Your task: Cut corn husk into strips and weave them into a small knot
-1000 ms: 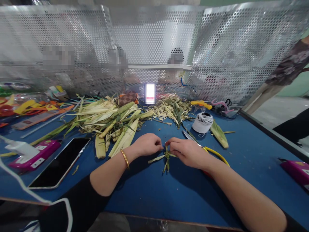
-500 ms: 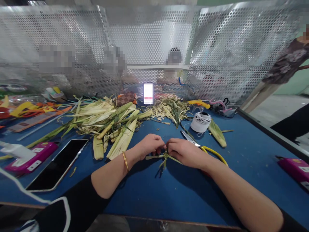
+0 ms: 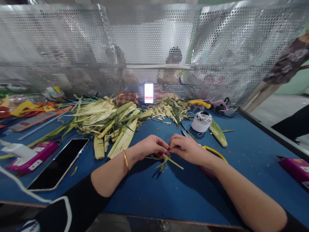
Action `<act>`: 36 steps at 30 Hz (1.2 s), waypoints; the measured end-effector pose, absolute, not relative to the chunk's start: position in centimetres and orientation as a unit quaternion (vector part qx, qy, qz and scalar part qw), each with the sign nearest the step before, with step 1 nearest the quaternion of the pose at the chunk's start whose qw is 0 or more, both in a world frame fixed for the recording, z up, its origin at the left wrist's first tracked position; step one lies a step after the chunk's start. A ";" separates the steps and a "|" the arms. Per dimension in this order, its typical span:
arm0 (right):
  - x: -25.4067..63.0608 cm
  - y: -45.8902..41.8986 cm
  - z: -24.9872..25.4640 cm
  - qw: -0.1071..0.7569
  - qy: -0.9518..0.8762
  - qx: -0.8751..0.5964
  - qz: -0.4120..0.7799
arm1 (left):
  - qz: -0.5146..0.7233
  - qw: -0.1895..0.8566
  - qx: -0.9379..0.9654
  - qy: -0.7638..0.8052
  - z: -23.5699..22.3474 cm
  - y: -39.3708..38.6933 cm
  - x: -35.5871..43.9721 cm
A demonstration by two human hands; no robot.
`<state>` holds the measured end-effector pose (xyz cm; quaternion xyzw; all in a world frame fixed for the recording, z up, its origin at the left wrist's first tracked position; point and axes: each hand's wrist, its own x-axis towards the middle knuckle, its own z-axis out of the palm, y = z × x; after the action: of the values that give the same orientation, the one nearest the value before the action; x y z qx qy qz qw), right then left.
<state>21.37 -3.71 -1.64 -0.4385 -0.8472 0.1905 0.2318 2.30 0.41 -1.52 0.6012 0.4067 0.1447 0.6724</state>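
Note:
My left hand (image 3: 151,148) and my right hand (image 3: 187,149) meet fingertip to fingertip above the blue table (image 3: 169,193). Both are closed in a pinch on a small knot of green leaf strips (image 3: 165,160), whose loose ends stick out below and to the right. A gold bangle (image 3: 125,159) sits on my left wrist. Scissors with yellow and red handles (image 3: 207,154) lie just behind my right hand, partly hidden by it.
A heap of corn husks and leaves (image 3: 113,119) lies behind my hands. A spool of white thread (image 3: 201,121) stands at back right. A black phone (image 3: 59,162) and a pink box (image 3: 33,156) lie at left, another pink box (image 3: 295,167) at right. A perforated metal screen (image 3: 154,48) closes the back.
My hands have lifted a little and drawn closer. The leaf knot has turned, and its loose ends now point down and right.

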 end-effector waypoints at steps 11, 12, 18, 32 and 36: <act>20.0 -3.4 -2.2 0.345 -0.581 -0.570 0.468 | 0.173 0.625 0.644 0.406 -1.6 -0.3 3.0; 19.9 -3.3 -2.3 0.356 -0.574 -0.567 0.473 | 0.177 0.618 0.648 0.409 -1.7 -0.3 3.1; 20.0 -3.2 -2.5 0.374 -0.579 -0.564 0.455 | 0.185 0.611 0.644 0.421 -1.7 -0.5 3.2; 20.6 -3.0 -2.7 0.395 -0.540 -0.547 0.503 | 0.189 0.646 0.598 0.436 -1.4 -0.2 2.9; 20.0 -3.5 -2.3 0.408 -0.557 -0.513 0.509 | 0.186 0.640 0.622 0.411 -1.8 -0.4 3.1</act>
<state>19.99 -3.47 -2.32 -0.5135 -0.5571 0.5090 0.4084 3.12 -0.40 -1.75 0.6219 0.4111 0.1864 0.6399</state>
